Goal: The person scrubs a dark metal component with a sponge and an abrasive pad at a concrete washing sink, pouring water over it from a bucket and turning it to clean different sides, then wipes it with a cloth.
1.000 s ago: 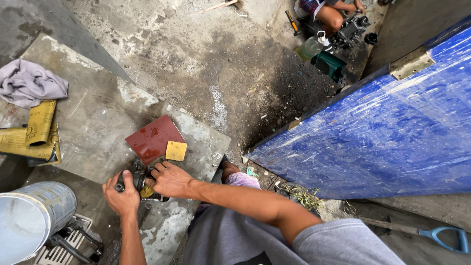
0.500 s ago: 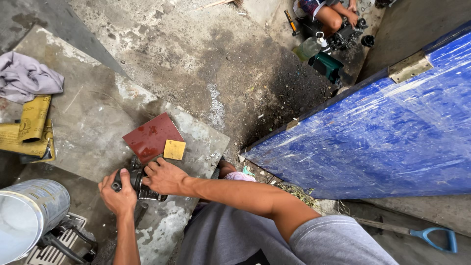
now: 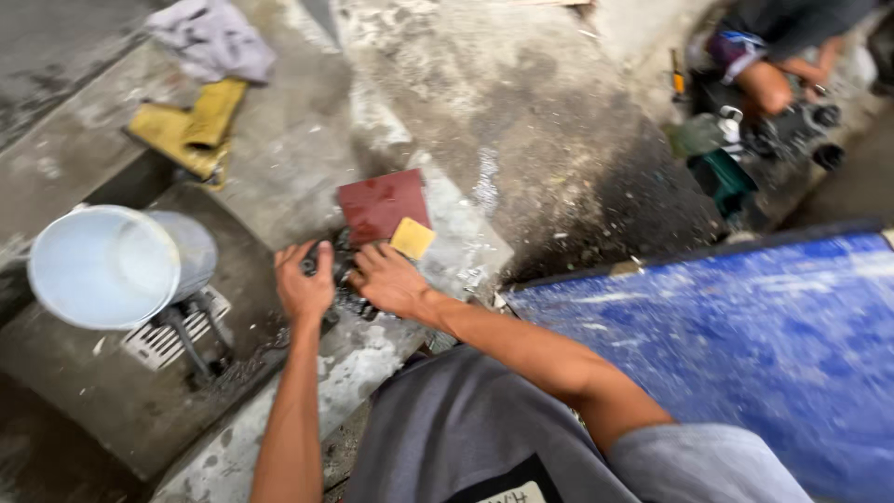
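- While both hands press on a small dark metal part (image 3: pixel 337 272) at the slab's edge, the left hand (image 3: pixel 303 284) curls shut around its near end.
- Right hand (image 3: pixel 389 279) lies half-closed over the part's other end — whether it truly grips, I cannot tell.
- Just beyond the right hand's fingers sit a red sheet (image 3: pixel 380 203) and a yellow pad (image 3: pixel 412 237).
- Risk, as I judge it: the part looks greasy and sits near the edge — a slip could drop it toward the drain grate (image 3: pixel 160 337) beside the left hand.

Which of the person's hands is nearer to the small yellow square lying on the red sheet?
Right. The right hand lies just below the small yellow square, fingertips almost touching it. The left hand is farther off to its lower left, on a dark metal part.
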